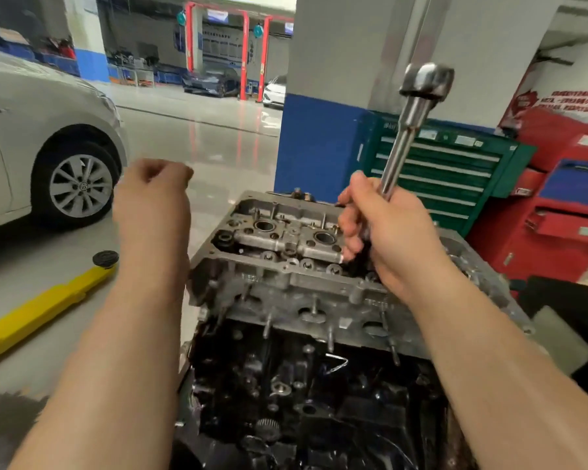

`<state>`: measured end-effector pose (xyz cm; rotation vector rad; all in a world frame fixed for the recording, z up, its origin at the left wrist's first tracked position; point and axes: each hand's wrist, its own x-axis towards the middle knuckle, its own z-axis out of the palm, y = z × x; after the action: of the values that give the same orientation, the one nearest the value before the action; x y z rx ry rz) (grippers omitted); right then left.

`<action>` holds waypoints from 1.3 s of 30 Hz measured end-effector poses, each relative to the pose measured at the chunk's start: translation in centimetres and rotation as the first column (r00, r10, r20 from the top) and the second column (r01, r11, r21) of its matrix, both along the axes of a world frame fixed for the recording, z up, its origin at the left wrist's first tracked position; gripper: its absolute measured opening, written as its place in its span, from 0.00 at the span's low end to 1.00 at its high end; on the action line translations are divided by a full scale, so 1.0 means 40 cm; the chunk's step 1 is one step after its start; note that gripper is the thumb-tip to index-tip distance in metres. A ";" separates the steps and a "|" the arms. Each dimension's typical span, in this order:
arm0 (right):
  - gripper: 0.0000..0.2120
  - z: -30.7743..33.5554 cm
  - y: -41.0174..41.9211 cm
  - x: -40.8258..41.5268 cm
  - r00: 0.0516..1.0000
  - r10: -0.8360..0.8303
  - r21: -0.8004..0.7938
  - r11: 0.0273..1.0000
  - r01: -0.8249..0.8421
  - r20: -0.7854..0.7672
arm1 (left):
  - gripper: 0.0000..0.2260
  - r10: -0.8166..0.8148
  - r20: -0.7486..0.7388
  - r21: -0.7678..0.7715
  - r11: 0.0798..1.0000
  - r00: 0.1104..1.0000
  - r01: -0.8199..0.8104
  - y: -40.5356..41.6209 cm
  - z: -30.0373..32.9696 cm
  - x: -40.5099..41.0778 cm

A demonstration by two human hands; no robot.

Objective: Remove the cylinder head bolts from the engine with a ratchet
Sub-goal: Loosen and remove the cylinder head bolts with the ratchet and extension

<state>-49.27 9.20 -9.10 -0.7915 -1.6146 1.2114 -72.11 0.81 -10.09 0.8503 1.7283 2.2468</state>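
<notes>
Right hand (392,232): wrapped around the ratchet (408,130) low on the handle, head pointing up and away, well clear of the engine (302,273)
Left hand (151,201): up in the air left of the engine, fingers curled loosely, holding nothing, touching nothing
Ratchet: steel handle tilted up to the right, round head at the top; can't tell if a socket is on it
Engine: sits right in front, between the forearms, head on top, greasy black block below
Head: cover off, cam area exposed, bores and caps showing, studs poking out of the near side
Bolts (308,264): a few washer-looking bolt heads in a row along the near edge, look seated; can't say for sure those are the head bolts
Progress: looks early or mid-job, no loose bolts lying anywhere in sight, tool not on a fastener right now
Left to do: probably get the ratchet down onto a bolt and crack each one loose
Background: white car (41,137) at left, yellow lift arm (41,307) on the floor, green tool chest (448,171) behind
</notes>
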 end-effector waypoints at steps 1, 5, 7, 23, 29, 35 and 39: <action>0.15 0.004 0.002 0.003 0.999 0.040 -0.012 0.999 -0.040 -0.032 | 0.02 -0.061 0.101 -0.034 0.997 0.993 0.065 0.000 -0.012 -0.001; 0.13 0.000 0.009 0.002 0.997 0.061 -0.009 0.998 -0.062 -0.047 | 0.07 -0.381 0.272 -0.105 0.901 0.884 0.421 0.011 -0.041 0.011; 0.14 -0.002 0.009 0.001 0.996 0.068 -0.021 0.997 -0.069 -0.060 | 0.07 -0.409 0.275 -0.110 0.886 0.870 0.451 0.017 -0.037 0.008; 0.14 -0.002 -0.002 -0.005 0.995 0.047 0.024 0.999 -0.045 -0.092 | 0.14 -0.502 0.367 -0.013 0.839 0.784 0.543 0.025 -0.054 -0.007; 0.14 0.005 0.008 -0.020 0.998 0.024 0.038 0.999 -0.022 -0.062 | 0.11 -0.512 0.369 0.010 0.837 0.776 0.547 0.032 -0.049 -0.005; 0.14 0.006 0.008 -0.027 0.995 0.018 0.042 0.999 -0.014 -0.102 | 0.08 -0.524 0.362 0.018 0.831 0.771 0.556 0.033 -0.050 -0.005; 0.14 0.007 0.005 -0.025 0.994 0.023 0.044 0.999 -0.019 -0.103 | 0.08 -0.529 0.350 0.022 0.830 0.773 0.558 0.037 -0.052 -0.007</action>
<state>-50.26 9.39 -8.83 -0.6752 -1.5621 1.2095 -72.40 2.28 -12.18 0.7596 1.2048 1.7832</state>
